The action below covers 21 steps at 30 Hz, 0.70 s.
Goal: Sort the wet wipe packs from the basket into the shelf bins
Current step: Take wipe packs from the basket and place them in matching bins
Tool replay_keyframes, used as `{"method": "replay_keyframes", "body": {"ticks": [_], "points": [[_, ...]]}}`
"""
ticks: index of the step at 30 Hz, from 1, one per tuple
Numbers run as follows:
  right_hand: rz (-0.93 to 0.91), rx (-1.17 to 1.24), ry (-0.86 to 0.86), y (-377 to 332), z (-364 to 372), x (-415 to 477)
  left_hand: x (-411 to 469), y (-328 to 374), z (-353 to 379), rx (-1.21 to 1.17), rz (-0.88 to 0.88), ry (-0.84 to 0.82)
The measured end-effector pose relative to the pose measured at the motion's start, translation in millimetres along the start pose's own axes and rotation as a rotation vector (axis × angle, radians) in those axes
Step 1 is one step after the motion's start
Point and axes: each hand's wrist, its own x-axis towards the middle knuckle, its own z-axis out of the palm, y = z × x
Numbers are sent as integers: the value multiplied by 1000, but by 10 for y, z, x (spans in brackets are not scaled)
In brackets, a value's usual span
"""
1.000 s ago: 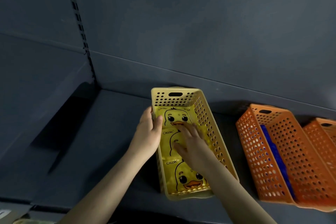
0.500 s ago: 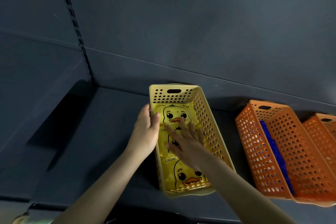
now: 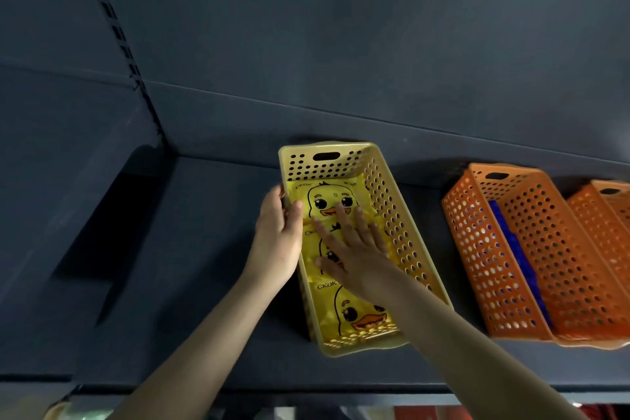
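Note:
A yellow perforated bin stands on the dark shelf, its long side pointing away from me. Inside lie three yellow wet wipe packs printed with a duck: a far pack, a middle pack mostly hidden, and a near pack. My left hand grips the bin's left wall, thumb over the rim. My right hand lies flat with spread fingers on the middle pack, fingertips reaching the far pack.
To the right stands an orange perforated bin holding blue packs, and another orange bin at the frame's edge. The shelf's back wall rises close behind. Bare shelf lies left of the yellow bin.
My right hand has slid a little further into the bin and its fingers have spread flat over the packs. My left hand keeps its grip on the wall.

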Motion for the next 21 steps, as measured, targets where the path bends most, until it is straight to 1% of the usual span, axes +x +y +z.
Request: {"method": "replay_keyframes", "body": {"ticks": [4, 7, 9, 12, 15, 17, 19, 21], "points": [[-36, 123, 8, 28, -65, -27, -8, 30, -38, 13, -12, -37], [-35, 305, 122, 46, -192, -173, -60, 114, -112, 75, 3, -73], [-45, 379, 207, 78, -329, -369, -106, 160, -167, 97, 11, -85], [-44, 447, 317, 229, -480, -786, -214, 255, -205, 193, 51, -37], [-45, 505, 474, 451, -465, -1351, -440, 474, -89, 487, 184, 80], [2, 491, 581, 646, -328, -1775, -649, 655, 84, 637, 315, 101], [94, 499, 674, 851, -92, -2252, -902, 809, 319, 675, 416, 69], [196, 551, 728, 1038, 231, -2761, -1212, 909, 618, 671, 506, 24]]}}
